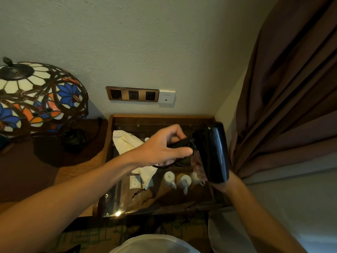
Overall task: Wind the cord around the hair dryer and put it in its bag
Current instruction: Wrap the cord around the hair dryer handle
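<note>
The black hair dryer (214, 152) is held up above a glass-topped cabinet. My right hand (218, 186) holds its barrel from below and is mostly hidden behind it. My left hand (164, 145) is closed around the folded handle, with the black cord (192, 142) under its fingers near the joint. A loop of cord hangs below the left hand. The white cloth bag (127, 143) lies crumpled on the glass behind my left forearm, and its dark drawstring (139, 192) trails toward the front.
Under the glass top (127, 203) stand white cups (169, 178). A stained-glass lamp (40, 95) sits on the wooden table at the left. Wall sockets (133, 94) are above the cabinet. A brown curtain (284, 97) hangs close on the right.
</note>
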